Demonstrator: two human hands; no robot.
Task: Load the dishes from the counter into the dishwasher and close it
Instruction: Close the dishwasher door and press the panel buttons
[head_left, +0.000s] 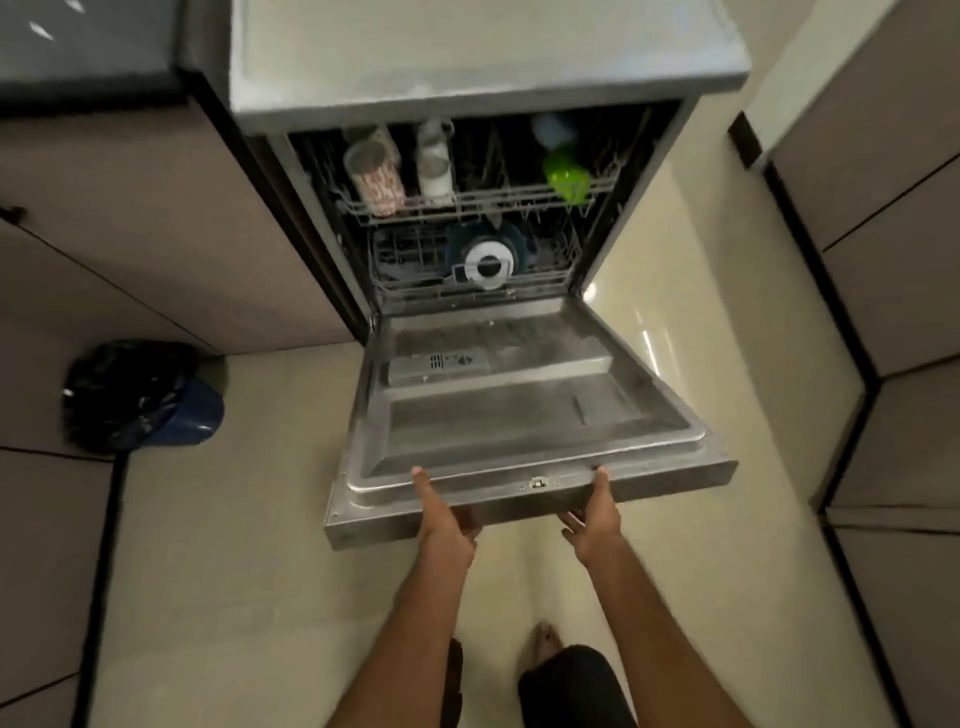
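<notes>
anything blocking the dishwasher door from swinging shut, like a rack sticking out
Nothing visible does. The upper rack and lower rack are both pushed in, nothing lies on the dishwasher door, and the left hand and right hand hold its front edge.

Open door (519, 415) across floor (260, 519); both sides free

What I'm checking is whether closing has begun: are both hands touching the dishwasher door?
Touching. Head view: left hand and right hand each hook a thumb over the dishwasher door, fingers underneath.
</notes>
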